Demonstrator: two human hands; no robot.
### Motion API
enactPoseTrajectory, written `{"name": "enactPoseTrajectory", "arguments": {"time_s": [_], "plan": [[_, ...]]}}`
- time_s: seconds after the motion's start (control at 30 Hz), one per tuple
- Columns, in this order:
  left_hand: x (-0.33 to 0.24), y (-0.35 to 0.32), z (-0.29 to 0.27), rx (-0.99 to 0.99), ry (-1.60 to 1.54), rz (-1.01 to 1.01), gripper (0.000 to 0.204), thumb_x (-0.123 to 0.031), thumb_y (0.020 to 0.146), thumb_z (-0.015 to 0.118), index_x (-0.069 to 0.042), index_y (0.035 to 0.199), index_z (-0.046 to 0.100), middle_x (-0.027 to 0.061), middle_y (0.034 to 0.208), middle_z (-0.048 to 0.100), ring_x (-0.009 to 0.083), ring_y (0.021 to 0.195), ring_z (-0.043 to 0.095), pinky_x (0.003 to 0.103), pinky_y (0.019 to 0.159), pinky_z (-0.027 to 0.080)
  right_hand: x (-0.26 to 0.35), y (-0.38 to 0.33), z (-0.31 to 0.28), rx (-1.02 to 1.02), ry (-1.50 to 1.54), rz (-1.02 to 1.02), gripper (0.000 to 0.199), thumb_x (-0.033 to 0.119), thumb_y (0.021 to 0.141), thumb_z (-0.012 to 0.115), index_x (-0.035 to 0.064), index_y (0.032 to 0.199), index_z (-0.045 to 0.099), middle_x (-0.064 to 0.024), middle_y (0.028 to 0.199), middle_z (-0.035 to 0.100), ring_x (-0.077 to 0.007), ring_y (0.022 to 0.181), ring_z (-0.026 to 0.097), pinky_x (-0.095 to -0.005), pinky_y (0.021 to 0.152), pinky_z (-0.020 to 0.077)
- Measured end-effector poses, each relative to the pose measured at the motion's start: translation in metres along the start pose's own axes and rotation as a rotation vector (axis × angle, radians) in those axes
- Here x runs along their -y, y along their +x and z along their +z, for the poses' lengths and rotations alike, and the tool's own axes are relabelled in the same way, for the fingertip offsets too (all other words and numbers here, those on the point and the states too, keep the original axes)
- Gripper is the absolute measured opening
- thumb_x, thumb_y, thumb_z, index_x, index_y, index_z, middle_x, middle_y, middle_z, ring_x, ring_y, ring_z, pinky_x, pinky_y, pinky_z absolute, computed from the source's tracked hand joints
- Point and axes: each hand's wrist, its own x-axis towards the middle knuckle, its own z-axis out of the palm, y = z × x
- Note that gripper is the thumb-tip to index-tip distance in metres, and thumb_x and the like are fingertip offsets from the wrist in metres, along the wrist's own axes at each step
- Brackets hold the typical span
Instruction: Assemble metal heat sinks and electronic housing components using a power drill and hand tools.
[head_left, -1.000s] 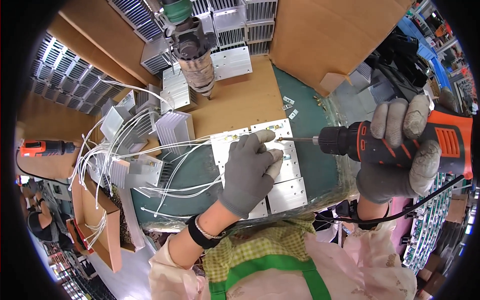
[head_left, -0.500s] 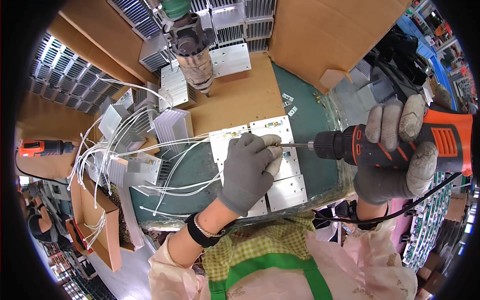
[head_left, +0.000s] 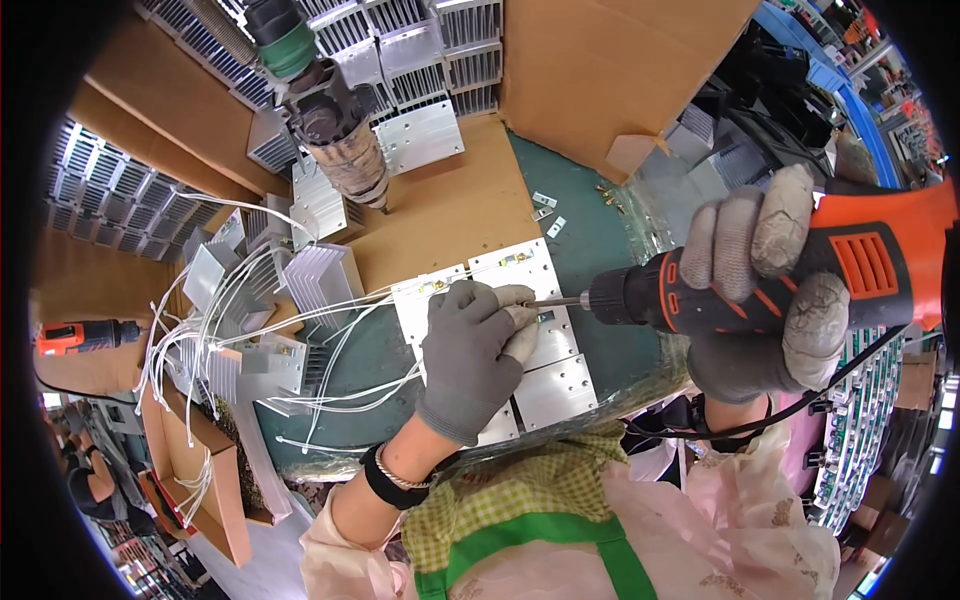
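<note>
My right hand [head_left: 735, 245], in a grey glove with worn pale fingertips, grips an orange-and-black corded power screwdriver [head_left: 865, 265] lying level and pointing left. Its long thin bit [head_left: 558, 302] reaches my left hand [head_left: 468, 345]. That gloved hand has its thumb and fingers pinched around the bit's tip; a brass-coloured bit of metal shows there, too small to name. Beneath it lie flat silver metal plates [head_left: 555, 388] with drilled holes. Small parts [head_left: 517, 259] with brass-coloured ends sit on the upper plates, and white cables run from there to the left.
A hanging tool [head_left: 345, 160] points down over a cardboard sheet [head_left: 430, 215]. Finned heat sinks [head_left: 320, 275] and white cables [head_left: 240, 275] crowd the left. Small metal clips [head_left: 557, 227] lie on the green mat. A second orange screwdriver [head_left: 75, 337] and an open carton [head_left: 205, 475] are far left.
The whole view has shifted, so the bench and both hands appear farther left. The bit's tip and the pinching fingers stay at nearly the same spot over the plates.
</note>
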Motion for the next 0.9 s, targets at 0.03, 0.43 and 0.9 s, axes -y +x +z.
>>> {"name": "enactPoseTrajectory", "arguments": {"time_s": [0.03, 0.43, 0.9], "plan": [[0.000, 0.001, 0.000, 0.003, -0.002, 0.004, 0.014, -0.005, 0.071, 0.072, -0.007, 0.085, 0.072, 0.0024, 0.096, 0.071, 0.0243, 0.082, 0.057, 0.035, 0.077, 0.046, -0.002, 0.001, -0.001, -0.007, -0.006, 0.005, 0.039, 0.025, 0.090, 0.063, 0.0062, 0.119, 0.045, -0.0028, 0.089, 0.049, -0.0105, 0.068, 0.051, -0.0290, 0.062, 0.0454], [-0.001, -0.001, 0.001, -0.030, 0.012, -0.019, 0.013, -0.007, 0.073, 0.073, -0.007, 0.086, 0.070, 0.0043, 0.097, 0.065, 0.0241, 0.086, 0.060, 0.035, 0.078, 0.046, 0.000, 0.011, -0.005, -0.025, -0.003, -0.037, 0.035, 0.025, 0.089, 0.065, 0.0047, 0.110, 0.047, -0.0026, 0.088, 0.050, -0.0121, 0.068, 0.052, -0.0293, 0.061, 0.0454], [0.004, -0.005, 0.004, -0.061, -0.048, -0.015, 0.010, -0.008, 0.074, 0.070, -0.009, 0.083, 0.068, 0.0041, 0.092, 0.064, 0.0261, 0.085, 0.059, 0.038, 0.079, 0.045, -0.003, 0.002, 0.014, 0.224, 0.056, 0.086, 0.032, 0.026, 0.088, 0.067, 0.0030, 0.100, 0.049, -0.0022, 0.086, 0.052, -0.0140, 0.068, 0.053, -0.0297, 0.060, 0.0453]]}}
